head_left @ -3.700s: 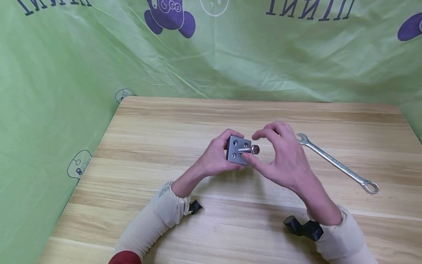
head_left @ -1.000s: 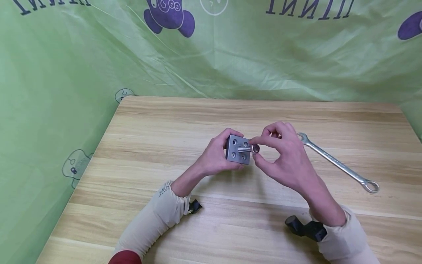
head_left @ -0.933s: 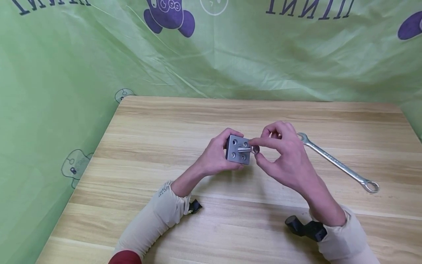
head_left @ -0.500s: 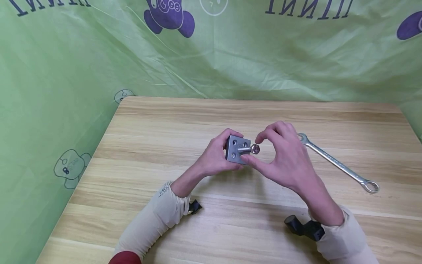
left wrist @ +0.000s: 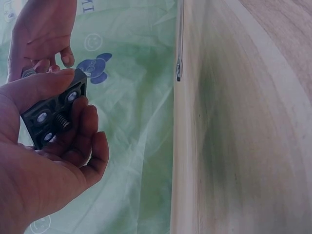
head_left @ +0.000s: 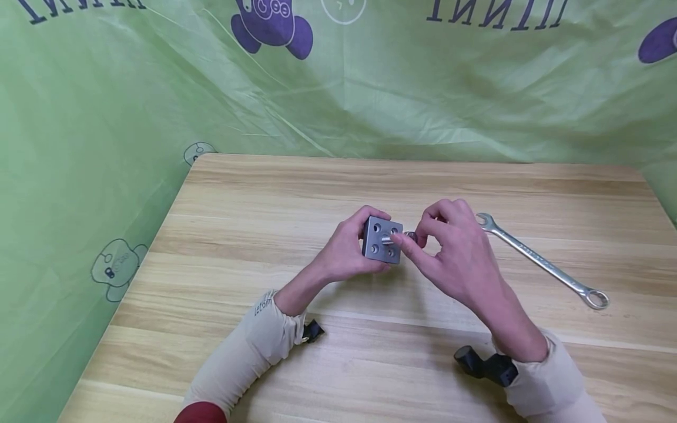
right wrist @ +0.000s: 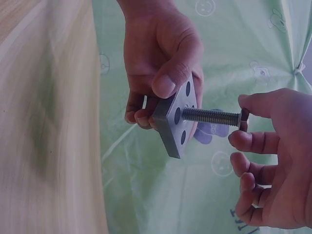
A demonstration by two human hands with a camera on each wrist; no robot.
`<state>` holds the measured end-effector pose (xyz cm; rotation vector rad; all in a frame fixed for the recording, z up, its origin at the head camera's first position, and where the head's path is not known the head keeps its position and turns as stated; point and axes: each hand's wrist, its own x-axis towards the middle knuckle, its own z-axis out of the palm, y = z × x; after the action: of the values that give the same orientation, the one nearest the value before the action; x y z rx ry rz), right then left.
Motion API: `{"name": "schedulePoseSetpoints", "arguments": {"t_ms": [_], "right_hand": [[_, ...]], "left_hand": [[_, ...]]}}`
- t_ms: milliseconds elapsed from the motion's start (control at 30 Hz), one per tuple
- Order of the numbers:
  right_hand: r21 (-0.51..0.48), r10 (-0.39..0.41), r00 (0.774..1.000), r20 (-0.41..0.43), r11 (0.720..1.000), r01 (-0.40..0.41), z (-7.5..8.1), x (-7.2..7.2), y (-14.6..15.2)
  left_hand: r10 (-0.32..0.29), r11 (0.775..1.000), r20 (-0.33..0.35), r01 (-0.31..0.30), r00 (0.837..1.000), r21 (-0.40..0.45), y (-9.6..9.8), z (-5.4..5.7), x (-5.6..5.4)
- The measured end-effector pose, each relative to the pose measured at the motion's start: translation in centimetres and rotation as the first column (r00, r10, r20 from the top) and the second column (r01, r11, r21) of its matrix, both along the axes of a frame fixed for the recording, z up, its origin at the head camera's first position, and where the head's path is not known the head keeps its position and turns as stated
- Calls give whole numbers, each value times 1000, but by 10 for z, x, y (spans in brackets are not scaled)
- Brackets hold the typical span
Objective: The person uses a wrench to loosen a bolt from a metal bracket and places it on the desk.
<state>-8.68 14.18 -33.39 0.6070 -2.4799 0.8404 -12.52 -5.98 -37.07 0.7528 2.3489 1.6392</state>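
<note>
Projecting from the block clasped, apparently for steadiness, in the left grip, the bolt is pinched at its head by the right grip.

The right hand partly hides the bolt in the head view.

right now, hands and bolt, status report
Left hand gripping block; right hand pinching bolt. Bolt through block, long thread exposed. Wrench off to right, apparently not blocking.
</note>
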Motion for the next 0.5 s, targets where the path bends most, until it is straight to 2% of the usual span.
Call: {"name": "schedulePoseSetpoints", "arguments": {"t_ms": [300,500], "right_hand": [[-77,76,997,18,994,-75,4,0,4],[-107,135,991,-3,985,-134,7,-1,6]], "left_hand": [[8,1000,6,-8,1000,4,1,1,1],[7,1000,16,-8,1000,17,2,1,1]]}}
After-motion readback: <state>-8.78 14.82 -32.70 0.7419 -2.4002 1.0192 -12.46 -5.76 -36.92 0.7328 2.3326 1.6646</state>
